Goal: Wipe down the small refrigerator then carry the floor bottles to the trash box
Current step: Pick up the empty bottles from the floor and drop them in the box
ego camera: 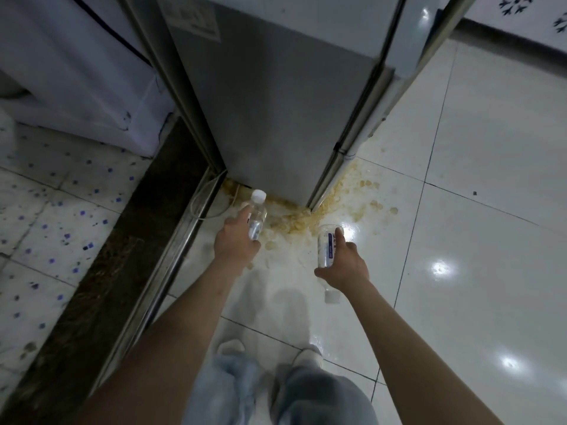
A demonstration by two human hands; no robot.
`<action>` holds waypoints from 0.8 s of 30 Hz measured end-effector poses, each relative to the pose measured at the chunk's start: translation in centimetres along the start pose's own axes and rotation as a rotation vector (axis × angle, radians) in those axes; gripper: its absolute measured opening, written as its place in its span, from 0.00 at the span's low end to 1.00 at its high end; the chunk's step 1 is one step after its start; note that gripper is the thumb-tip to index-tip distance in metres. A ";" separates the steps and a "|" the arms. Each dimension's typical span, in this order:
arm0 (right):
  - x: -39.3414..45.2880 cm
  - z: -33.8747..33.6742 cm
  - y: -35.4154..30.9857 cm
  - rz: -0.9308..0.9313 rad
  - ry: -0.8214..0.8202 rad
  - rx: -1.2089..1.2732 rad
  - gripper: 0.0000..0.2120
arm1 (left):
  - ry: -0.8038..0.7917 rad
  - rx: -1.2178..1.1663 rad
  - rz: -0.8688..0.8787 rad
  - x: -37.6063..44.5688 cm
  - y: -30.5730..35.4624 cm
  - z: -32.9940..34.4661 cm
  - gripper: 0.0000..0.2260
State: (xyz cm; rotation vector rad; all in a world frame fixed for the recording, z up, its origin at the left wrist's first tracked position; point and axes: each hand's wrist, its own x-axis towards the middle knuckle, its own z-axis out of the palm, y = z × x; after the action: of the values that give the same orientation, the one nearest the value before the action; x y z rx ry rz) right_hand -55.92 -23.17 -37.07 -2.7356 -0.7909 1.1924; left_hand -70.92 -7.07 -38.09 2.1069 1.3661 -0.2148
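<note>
Low over a glossy white tiled floor (478, 246), two bare arms reach down from the viewer. Each hand holds a clear plastic bottle. The left hand (236, 240) has its fingers curled round the capped bottle (257, 217), whose white cap points away toward the base of the grey refrigerator (276, 96). The right hand (346, 265) wraps round the labelled bottle (326, 245), which carries a blue label and is turned the other way (its neck points back toward the viewer, below the wrist). Whether either bottle touches the floor cannot be told.

Just beyond the hands, a yellowish-brown stain (294, 219) spreads across the tiles round the refrigerator's near corner, with scattered blotches to the right. A white cord (208, 204) loops on the floor at the refrigerator's left foot. Left of that runs a metal strip and a dark stone threshold (101, 271), then speckled tiles (46, 216) and a white cloth cover (76, 75). Pale trouser legs (270, 394) and light shoes show at the bottom.
</note>
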 end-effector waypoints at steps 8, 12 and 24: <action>-8.9 -7.5 -0.7 0.009 0.004 0.026 0.50 | 0.025 0.041 0.011 -6.5 4.6 -8.0 0.32; -12.8 -10.0 -0.1 0.018 0.010 0.048 0.50 | 0.015 -0.015 0.010 -10.4 6.6 -10.0 0.31; -24.6 -14.5 2.1 0.125 0.140 0.146 0.50 | -0.074 -0.073 0.170 -18.0 11.8 -16.7 0.32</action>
State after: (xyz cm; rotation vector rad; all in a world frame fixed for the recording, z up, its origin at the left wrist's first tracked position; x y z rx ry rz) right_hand -58.96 -34.48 -10.95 -2.7447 -0.5041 1.0191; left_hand -71.89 -14.76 -11.99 2.1193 1.1284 -0.1686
